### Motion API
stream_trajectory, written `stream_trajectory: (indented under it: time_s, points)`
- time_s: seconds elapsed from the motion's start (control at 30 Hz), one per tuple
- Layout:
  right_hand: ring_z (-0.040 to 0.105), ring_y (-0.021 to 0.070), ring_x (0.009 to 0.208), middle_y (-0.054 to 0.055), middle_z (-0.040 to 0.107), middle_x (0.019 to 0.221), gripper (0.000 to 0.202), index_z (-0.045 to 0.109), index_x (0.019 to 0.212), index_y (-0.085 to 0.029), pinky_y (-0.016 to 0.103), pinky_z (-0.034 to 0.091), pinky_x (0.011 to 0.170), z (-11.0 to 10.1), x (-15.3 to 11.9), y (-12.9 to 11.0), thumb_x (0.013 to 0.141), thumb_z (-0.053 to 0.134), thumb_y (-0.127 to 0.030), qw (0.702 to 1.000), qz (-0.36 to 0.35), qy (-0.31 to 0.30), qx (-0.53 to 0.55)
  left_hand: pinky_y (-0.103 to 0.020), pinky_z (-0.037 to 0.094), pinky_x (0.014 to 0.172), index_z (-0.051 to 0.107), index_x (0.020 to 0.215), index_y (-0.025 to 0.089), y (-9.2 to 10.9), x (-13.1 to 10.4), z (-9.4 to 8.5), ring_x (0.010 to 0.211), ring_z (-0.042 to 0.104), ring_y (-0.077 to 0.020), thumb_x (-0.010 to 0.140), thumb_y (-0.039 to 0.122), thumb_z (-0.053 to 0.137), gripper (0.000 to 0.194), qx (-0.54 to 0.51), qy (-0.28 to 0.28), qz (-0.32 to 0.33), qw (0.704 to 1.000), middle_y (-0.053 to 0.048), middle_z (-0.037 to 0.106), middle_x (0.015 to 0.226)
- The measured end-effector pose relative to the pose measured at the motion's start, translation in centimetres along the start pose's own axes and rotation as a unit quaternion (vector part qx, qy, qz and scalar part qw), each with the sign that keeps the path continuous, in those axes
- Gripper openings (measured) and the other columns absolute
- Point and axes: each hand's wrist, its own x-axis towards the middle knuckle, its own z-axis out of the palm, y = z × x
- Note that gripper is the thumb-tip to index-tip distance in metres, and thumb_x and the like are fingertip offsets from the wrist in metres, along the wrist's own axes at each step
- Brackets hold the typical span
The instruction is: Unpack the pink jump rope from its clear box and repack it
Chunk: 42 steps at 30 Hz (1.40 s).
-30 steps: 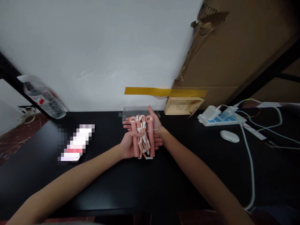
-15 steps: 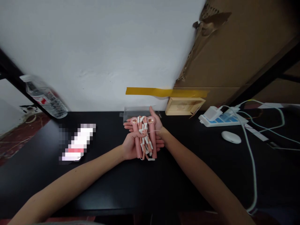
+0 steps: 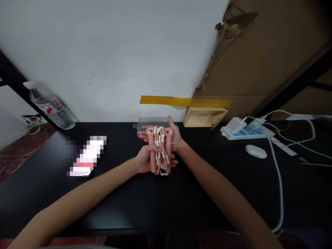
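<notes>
A jump rope with two pink handles (image 3: 168,148) and pink and white beaded cord (image 3: 161,141) lies bundled across both my palms. Its handles are side by side, round ends toward the wall, the cord folded between them. My left hand (image 3: 144,159) grips the lower half, thumb over the left handle and fingertips showing beyond the right one. Beneath the upper half lies my right hand (image 3: 177,138), thumb raised, fingers stretched under the bundle and showing at its left. Behind them a clear plastic box (image 3: 153,121) rests on the black table.
On the left stand a clear plastic bottle (image 3: 53,107) and a phone with a blurred screen (image 3: 88,155). To the right are a shallow wooden box (image 3: 204,117), a power strip (image 3: 246,134) with chargers and cables, and a white earbud case (image 3: 255,151). A wall closes off the back.
Both hands and the jump rope have shifted very slightly away from me, toward the wall. The hold looks the same.
</notes>
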Motion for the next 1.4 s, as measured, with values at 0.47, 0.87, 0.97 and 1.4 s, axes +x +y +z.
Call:
stream_trajectory:
  time_s: [0.47, 0.87, 0.97, 1.4]
  points:
    - [0.067, 0.027, 0.113, 0.008, 0.076, 0.106, 0.054, 0.07, 0.102, -0.024, 0.048, 0.046, 0.107, -5.8, -6.9, -1.7, 0.09, 0.045, -0.072, 0.915, -0.246, 0.235, -0.217, -0.044, 0.051, 0.085, 0.06, 0.12, 0.013, 2.7, -1.2, 0.4, 0.1, 0.065, -0.0324, 0.087, 0.036, 0.059, 0.04, 0.831, 0.334, 0.128, 0.426, -0.016, 0.066, 0.111]
    - [0.047, 0.0281, 0.138, 0.014, 0.055, 0.145, 0.049, 0.053, 0.139, -0.023, 0.053, 0.035, 0.118, -6.2, -9.9, 1.8, 0.102, 0.042, -0.053, 0.691, -0.252, 0.135, -0.664, -0.048, 0.047, 0.094, 0.059, 0.127, 0.017, 0.4, 0.3, -1.6, 0.11, 0.06, -0.0348, 0.072, 0.071, 0.075, 0.079, 0.869, 0.287, 0.193, 0.353, -0.014, 0.065, 0.123]
    - [0.041, 0.0285, 0.143, 0.014, 0.048, 0.151, 0.054, 0.046, 0.146, -0.023, 0.054, 0.033, 0.119, -6.6, -10.0, 2.3, 0.102, 0.042, -0.053, 0.67, -0.223, 0.126, -0.697, -0.05, 0.046, 0.1, 0.056, 0.132, 0.017, 1.1, -0.5, -1.8, 0.117, 0.058, -0.0353, 0.071, 0.071, 0.076, 0.083, 0.866, 0.238, 0.223, 0.379, -0.014, 0.062, 0.129]
    - [0.038, 0.029, 0.145, 0.016, 0.04, 0.155, 0.063, 0.031, 0.154, -0.021, 0.051, 0.032, 0.12, -5.6, -9.0, 2.7, 0.101, 0.041, -0.054, 0.704, -0.188, 0.094, -0.678, -0.055, 0.03, 0.117, 0.021, 0.156, 0.015, 1.0, -4.3, -6.0, 0.146, 0.032, -0.0376, 0.093, 0.059, 0.054, 0.084, 0.851, 0.182, 0.201, 0.451, -0.021, 0.037, 0.156]
